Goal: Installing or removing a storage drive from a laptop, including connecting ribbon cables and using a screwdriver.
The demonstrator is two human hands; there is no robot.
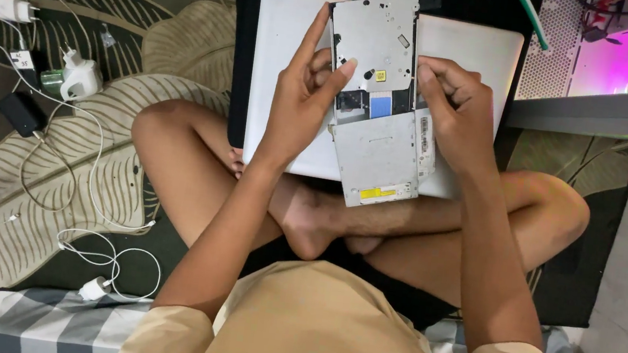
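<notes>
drive [377,100]: matt grey sheet metal | laptop [286,77]: smooth matt silver | rug [97,118]: woven cloth

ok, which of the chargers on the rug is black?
The flat black adapter at the left edge of the rug, below the white plug. The other chargers are white.

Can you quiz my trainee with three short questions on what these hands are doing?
1. True or false: the flat silver metal optical drive is held by both hands.
2. What lies under the drive? A) closed silver laptop B) white plastic tray C) brown cardboard box
3. On which side of the person do the white chargers and cables lie on the leaf-patterned rug?

Key:
1. True: left hand and right hand grip its edges.
2. A, the closed silver laptop.
3. The person's left.
</notes>
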